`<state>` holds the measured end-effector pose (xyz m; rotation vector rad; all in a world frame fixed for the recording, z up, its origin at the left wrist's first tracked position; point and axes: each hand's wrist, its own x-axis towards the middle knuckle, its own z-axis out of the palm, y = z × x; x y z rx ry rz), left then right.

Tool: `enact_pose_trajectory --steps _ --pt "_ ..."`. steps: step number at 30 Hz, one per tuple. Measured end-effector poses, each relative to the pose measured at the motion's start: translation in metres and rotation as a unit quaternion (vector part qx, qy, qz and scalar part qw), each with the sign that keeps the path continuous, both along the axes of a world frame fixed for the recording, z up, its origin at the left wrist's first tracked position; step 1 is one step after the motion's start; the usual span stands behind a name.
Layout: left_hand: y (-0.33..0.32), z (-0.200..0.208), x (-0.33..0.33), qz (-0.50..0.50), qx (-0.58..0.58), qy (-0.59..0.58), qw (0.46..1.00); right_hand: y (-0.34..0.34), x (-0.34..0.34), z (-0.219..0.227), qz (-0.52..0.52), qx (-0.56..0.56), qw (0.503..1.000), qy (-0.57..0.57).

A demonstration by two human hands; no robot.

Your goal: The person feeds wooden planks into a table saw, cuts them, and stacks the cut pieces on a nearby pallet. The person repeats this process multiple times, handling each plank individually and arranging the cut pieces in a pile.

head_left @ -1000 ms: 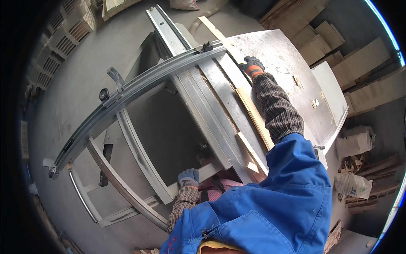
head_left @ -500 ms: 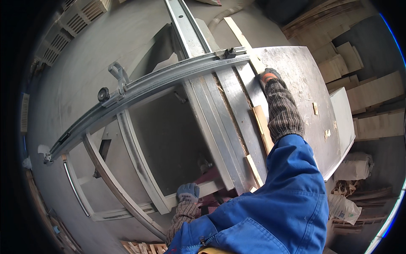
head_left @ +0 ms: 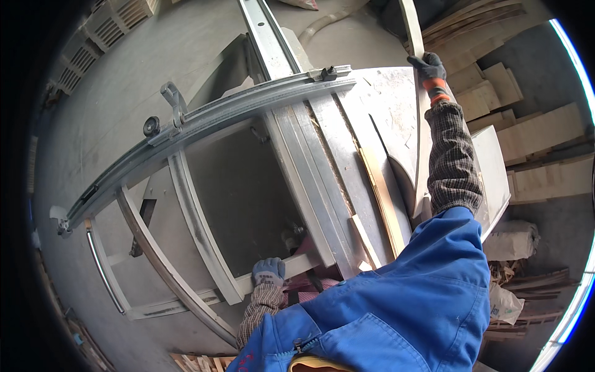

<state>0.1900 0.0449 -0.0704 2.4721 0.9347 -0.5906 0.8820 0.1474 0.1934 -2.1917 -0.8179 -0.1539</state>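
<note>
My right hand [head_left: 427, 67], in a dark glove with an orange cuff, is closed around a long, narrow wooden strip [head_left: 410, 23]. The strip stretches beyond the hand at the far side and back along my forearm over the pale saw table [head_left: 390, 93]. On the left, my left hand [head_left: 268, 271] wears a grey-blue glove and grips the near bar [head_left: 301, 263] of the metal sliding frame. Between the hands, a light wooden strip [head_left: 379, 195] and a shorter wooden piece [head_left: 364, 240] lie along the metal table top. A dark slot runs beside them.
A long metal fence [head_left: 217, 110] with a clamp-like stop [head_left: 170, 102] crosses the frame's far side. Flat boards [head_left: 545, 133] and white sacks [head_left: 511, 240] lie on the right. Plastic crates [head_left: 127, 22] stand far left. Scrap wood [head_left: 201, 363] lies at the bottom.
My right hand has moved right and farther away, lifting the long strip off its place beside the slot. My left hand stays on the bar, and the view has shifted slightly.
</note>
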Motion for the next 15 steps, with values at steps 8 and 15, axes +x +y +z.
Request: enact_pose_trajectory --steps 8,15 --pt "-0.008 -0.001 -0.020 0.038 0.034 -0.083 0.995 -0.108 -0.018 0.111 0.078 0.184 0.979 -0.029" --pt "-0.043 -0.007 -0.072 0.158 0.123 -0.194 0.960 -0.269 -0.084 0.210 0.107 0.273 0.932 -0.212"
